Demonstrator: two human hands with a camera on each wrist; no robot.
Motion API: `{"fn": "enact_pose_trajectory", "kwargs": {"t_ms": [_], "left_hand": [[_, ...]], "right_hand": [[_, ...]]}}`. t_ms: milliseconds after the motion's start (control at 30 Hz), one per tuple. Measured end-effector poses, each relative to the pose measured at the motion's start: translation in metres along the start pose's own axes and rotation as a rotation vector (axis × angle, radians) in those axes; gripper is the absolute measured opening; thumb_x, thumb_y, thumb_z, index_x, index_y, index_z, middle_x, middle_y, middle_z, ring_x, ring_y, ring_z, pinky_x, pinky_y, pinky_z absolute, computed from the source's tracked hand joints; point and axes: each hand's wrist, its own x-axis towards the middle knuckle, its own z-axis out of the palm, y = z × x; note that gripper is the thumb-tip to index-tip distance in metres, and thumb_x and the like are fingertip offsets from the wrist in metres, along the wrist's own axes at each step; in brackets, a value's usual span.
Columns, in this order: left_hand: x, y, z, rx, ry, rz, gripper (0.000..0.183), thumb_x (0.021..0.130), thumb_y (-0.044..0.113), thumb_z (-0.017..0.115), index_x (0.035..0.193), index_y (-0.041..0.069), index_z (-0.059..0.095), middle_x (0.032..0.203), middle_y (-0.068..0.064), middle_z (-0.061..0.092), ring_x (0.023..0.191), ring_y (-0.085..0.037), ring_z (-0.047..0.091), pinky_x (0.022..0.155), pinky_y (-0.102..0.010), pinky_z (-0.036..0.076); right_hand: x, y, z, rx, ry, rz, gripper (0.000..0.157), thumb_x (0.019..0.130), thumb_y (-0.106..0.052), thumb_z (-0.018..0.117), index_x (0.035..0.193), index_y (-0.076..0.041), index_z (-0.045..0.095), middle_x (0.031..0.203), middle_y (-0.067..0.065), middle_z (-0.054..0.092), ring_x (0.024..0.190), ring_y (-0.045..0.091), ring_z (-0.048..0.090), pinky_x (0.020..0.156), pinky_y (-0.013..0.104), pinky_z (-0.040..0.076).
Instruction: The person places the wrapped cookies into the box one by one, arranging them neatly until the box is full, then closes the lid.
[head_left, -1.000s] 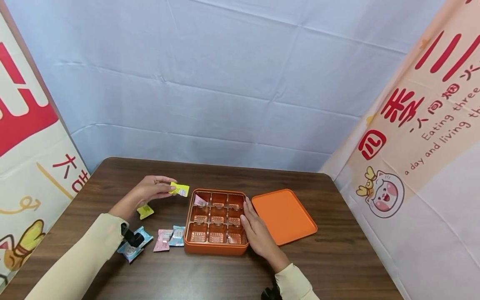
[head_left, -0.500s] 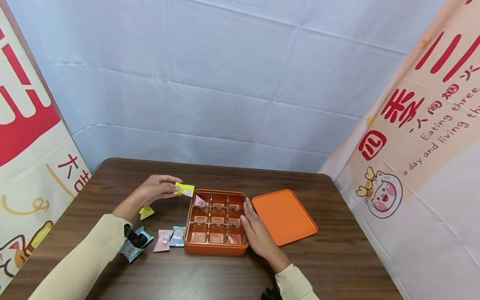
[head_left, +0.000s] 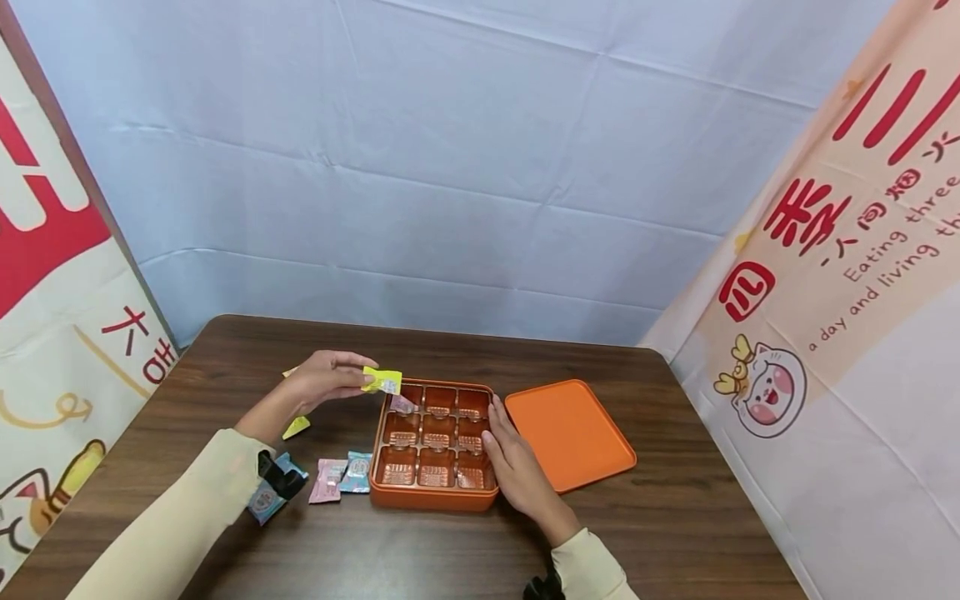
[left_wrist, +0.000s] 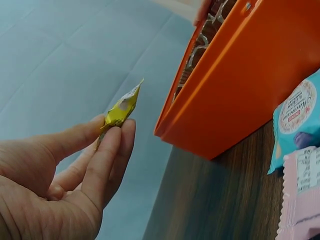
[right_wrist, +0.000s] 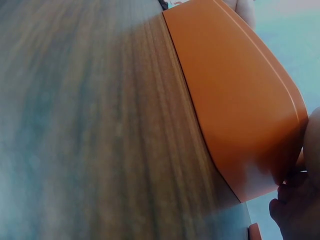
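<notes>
My left hand (head_left: 322, 382) pinches a small yellow candy packet (head_left: 383, 381) between thumb and fingertips. The packet overlaps the far left corner of an orange box (head_left: 435, 499) in the head view. In the left wrist view the yellow packet (left_wrist: 121, 110) is seen nearly edge-on, beside the box's side (left_wrist: 240, 90). Inside the box is a clear divided tray, and a pink packet (head_left: 403, 405) lies in its far left compartment. My right hand (head_left: 521, 471) rests along the box's right side, fingers extended.
An orange lid (head_left: 570, 433) lies right of the box. Left of it sit a blue packet (head_left: 356, 472) and a pink packet (head_left: 327, 482). Another blue packet (head_left: 264, 502) shows below my left wrist, with a yellow packet (head_left: 297, 427) partly behind the forearm.
My left hand has moved right with the yellow packet, from left of the box to its far left corner. My right hand and the box have stayed in place.
</notes>
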Motion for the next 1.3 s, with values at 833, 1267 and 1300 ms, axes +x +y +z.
{"fn": "enact_pose_trajectory", "kwargs": {"t_ms": [833,1267,1300], "left_hand": [[-0.004,0.000,0.015,0.010,-0.109,0.011,0.044,0.093,0.012,0.075,0.130,-0.007,0.063,0.106,-0.011,0.073,0.098,-0.022,0.071,0.098,-0.051,0.053],[-0.008,-0.006,0.014,0.038,-0.120,0.009,0.039,0.093,0.012,0.075,0.127,-0.006,0.065,0.107,-0.012,0.073,0.098,-0.024,0.071,0.095,-0.050,0.055],[-0.008,-0.007,0.014,0.042,-0.121,0.013,0.039,0.093,0.011,0.075,0.127,-0.006,0.065,0.106,-0.012,0.073,0.098,-0.024,0.071,0.095,-0.050,0.055]], "right_hand": [[0.004,-0.003,0.001,-0.004,0.014,-0.023,0.056,0.112,-0.029,0.041,0.159,-0.002,0.026,0.168,0.002,0.011,0.152,0.026,0.020,0.119,0.054,0.026],[0.004,-0.002,0.001,0.003,0.014,-0.025,0.056,0.112,-0.028,0.041,0.159,-0.001,0.026,0.168,0.003,0.011,0.152,0.026,0.020,0.119,0.055,0.026],[0.005,-0.001,0.001,0.001,0.014,-0.023,0.057,0.112,-0.029,0.041,0.159,-0.001,0.025,0.168,0.003,0.010,0.153,0.026,0.020,0.119,0.055,0.026]]}}
